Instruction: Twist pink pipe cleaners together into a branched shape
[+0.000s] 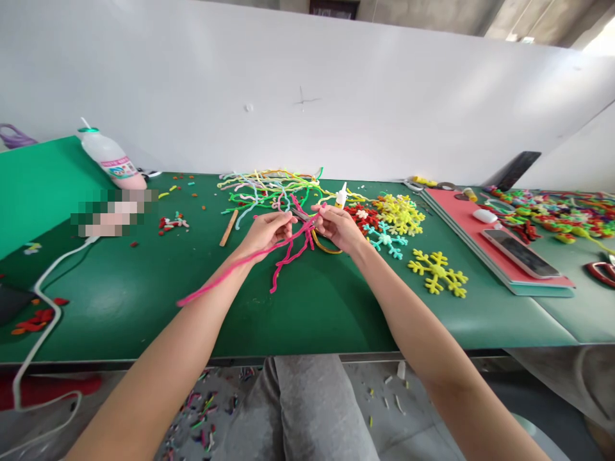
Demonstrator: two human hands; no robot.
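Above the green table, both hands pinch a bright pink pipe cleaner (230,271). One long end of it slants down to the left across my left forearm. My left hand (266,232) has its thumb and fingertips closed on the strand. My right hand (340,225) grips it at the bent upper end. More pink pipe cleaners (283,261) dangle or lie between and below the hands; which are joined is unclear. A yellow loop (327,247) shows beneath my right hand, partly hidden. Just behind that hand stands a small white glue bottle (341,196).
Loose colourful pipe cleaners (269,182) lie behind the hands. Yellow snowflake shapes (401,214) and a single yellow snowflake (438,272) lie to the right. Beyond are red folders (461,224) with a phone (521,253). At left are a bottle (108,157) and white cable (45,298).
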